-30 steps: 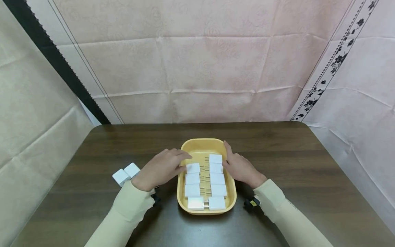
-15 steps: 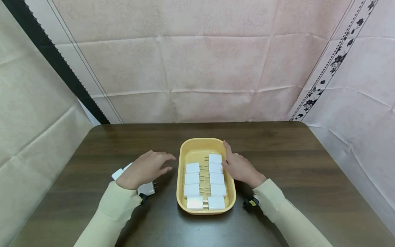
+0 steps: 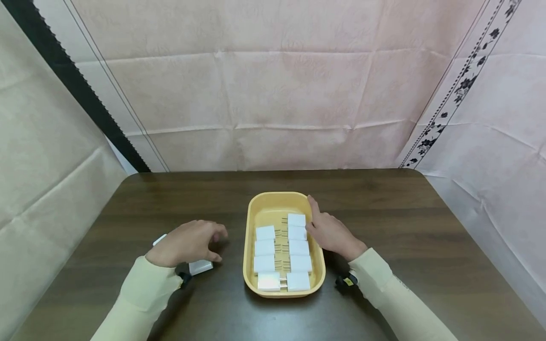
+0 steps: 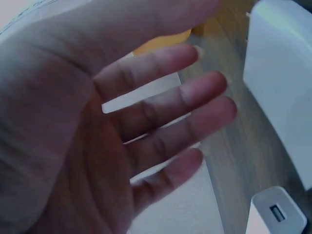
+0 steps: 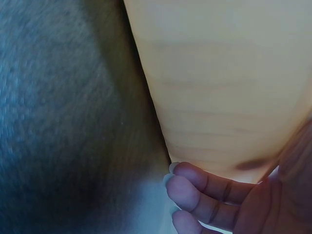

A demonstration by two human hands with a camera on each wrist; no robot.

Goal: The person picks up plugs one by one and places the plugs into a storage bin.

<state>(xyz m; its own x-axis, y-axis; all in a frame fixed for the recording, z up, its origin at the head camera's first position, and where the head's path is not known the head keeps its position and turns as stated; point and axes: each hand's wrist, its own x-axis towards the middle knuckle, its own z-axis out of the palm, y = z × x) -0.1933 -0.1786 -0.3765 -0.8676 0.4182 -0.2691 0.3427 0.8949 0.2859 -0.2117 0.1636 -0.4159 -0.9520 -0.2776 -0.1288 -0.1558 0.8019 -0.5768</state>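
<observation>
A yellow tray (image 3: 273, 201) holds several white plug-in chargers (image 3: 265, 247) in two columns, metal prongs facing inward. At its right rim, my right hand (image 3: 334, 233) holds the tray, thumb over the edge; the right wrist view shows its fingers (image 5: 184, 194) curled against the outer wall. My left hand (image 3: 187, 242) hovers over loose white chargers left of the tray, fingers relaxed and apart, nothing in its grasp. One charger (image 3: 200, 267) shows beneath the thumb, another (image 3: 159, 239) behind the hand. In the left wrist view a charger (image 4: 278, 214) shows its USB port; a closer charger (image 4: 282, 73) looms large.
Everything lies on a dark wooden table (image 3: 384, 199) with rounded far corners. Pale cloth (image 3: 273, 94) hangs behind it and along both sides. Table surface separates the loose chargers from the tray.
My left hand has moved left and toward me, from the tray's left rim to over the loose chargers, covering most of them. The right hand stays at the tray's rim.
</observation>
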